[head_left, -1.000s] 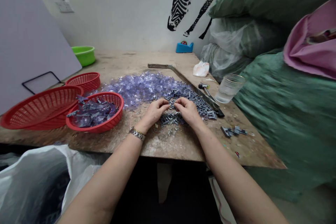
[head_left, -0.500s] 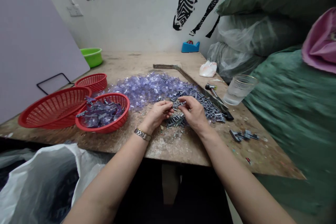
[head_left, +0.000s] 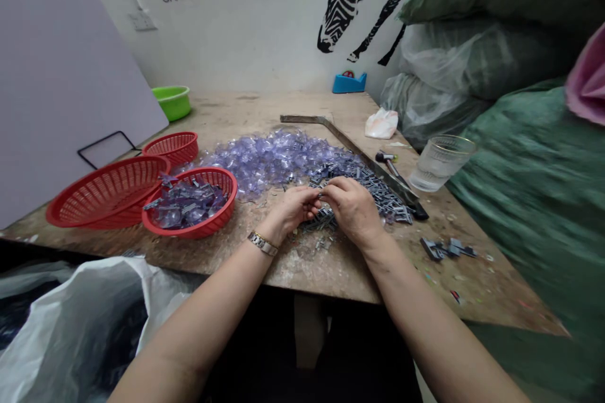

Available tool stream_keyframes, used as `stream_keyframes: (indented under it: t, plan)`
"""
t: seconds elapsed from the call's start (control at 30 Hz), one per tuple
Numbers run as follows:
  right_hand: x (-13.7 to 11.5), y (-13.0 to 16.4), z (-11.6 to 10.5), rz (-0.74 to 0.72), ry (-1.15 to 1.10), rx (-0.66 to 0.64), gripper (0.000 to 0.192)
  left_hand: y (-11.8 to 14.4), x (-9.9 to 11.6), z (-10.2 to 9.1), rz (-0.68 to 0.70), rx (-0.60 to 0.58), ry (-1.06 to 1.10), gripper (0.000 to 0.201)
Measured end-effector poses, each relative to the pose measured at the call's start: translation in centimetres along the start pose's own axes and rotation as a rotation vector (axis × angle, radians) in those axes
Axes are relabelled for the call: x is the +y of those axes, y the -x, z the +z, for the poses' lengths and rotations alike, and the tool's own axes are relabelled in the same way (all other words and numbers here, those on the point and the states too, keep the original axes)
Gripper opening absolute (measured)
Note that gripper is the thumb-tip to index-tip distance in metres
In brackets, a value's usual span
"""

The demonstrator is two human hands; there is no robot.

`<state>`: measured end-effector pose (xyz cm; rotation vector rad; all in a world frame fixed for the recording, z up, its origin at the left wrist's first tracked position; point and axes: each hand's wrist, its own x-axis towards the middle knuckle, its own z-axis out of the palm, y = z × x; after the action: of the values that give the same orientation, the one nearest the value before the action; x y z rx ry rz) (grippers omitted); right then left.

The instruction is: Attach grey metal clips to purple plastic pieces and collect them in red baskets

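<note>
My left hand (head_left: 301, 206), a metal-band watch on its wrist, is closed in a pinch over the near side of the table. My right hand (head_left: 353, 208) meets it fingertip to fingertip, also pinching. Between them sits a small grey plastic part (head_left: 321, 194), mostly hidden by the fingers. Just beyond and beneath the hands lies a heap of similar grey plastic parts (head_left: 385, 198). Behind and to the left spreads a pile of clear violet plastic pieces (head_left: 269, 157). A red basket (head_left: 231, 204) to the left holds violet pieces mixed with grey parts.
Two more red baskets (head_left: 59, 208) and a green basin (head_left: 184, 104) stand left. A bent metal bar (head_left: 347, 138) borders the heap. Right of it are a small hammer (head_left: 390, 164), a glass of water (head_left: 432, 167) and loose grey blocks (head_left: 447, 249). Green sacks (head_left: 520, 170) line the right.
My right hand has turned inward and its fingertips have closed up against the left ones, covering most of the grey part. The whole view has shifted slightly.
</note>
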<state>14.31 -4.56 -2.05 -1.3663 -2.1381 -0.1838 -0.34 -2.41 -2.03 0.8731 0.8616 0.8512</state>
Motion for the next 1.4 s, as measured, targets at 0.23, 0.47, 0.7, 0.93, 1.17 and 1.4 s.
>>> stream_keyframes:
  t: [0.23, 0.47, 0.7, 0.93, 1.17, 1.4]
  plan:
    - [1.2, 0.1, 0.3, 0.081, -0.251, 0.135, 0.014, -0.4, 1.8, -0.6, 0.277, 0.174, -0.822, 0.019]
    - [1.8, -0.1, 0.1, 0.179, -0.402, 0.269, 0.01, -2.7, 3.2, -2.7, 0.377, 0.493, -1.711, 0.024]
    - [1.5, 0.0, 0.4, 0.176, -0.437, 0.244, 0.012, -5.0, 2.8, -2.3, 0.349, 0.469, -1.891, 0.031]
    - [1.6, -0.1, 0.4, 0.194, -0.473, 0.263, 0.011, -5.4, 2.9, -3.1, 0.333, 0.497, -1.828, 0.03]
    - [1.6, -0.4, 0.7, 0.353, -0.717, 0.285, 0.008, -4.2, 3.3, -2.8, 0.416, 0.476, -1.436, 0.012]
    - [1.6, -0.6, 1.1, 0.555, -0.997, 0.222, 0.019, -2.3, 2.6, -0.1, 0.257, 0.256, -0.484, 0.01]
